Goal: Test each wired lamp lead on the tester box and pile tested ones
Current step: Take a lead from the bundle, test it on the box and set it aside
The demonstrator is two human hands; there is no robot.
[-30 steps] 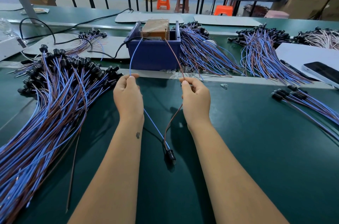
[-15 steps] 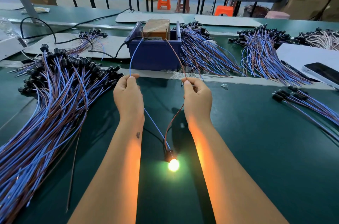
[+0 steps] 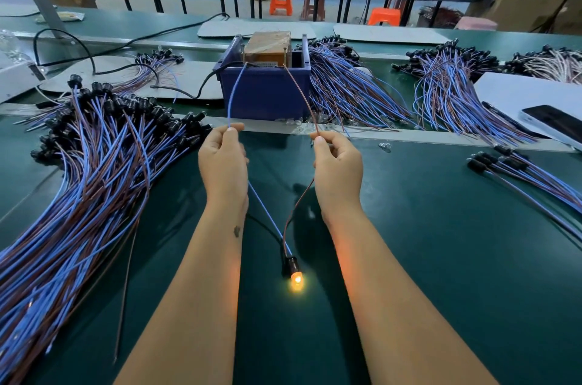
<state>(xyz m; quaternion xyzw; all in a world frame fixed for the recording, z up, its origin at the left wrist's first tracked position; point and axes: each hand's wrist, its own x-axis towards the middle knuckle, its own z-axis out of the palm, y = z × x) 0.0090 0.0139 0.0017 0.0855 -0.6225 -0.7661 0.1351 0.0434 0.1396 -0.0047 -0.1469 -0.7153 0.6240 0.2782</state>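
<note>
Both forearms bare, no sleeves in view. Left hand & right hand: no gloves, rings, watch or wristband. Fingers w/ short, plain nails, no polish seen. One small dark mark, tattoo-like, on left forearm just behind the wrist, i.e. back from the fingers toward the elbow. Orange glow falls on inner edge of right forearm.
</note>
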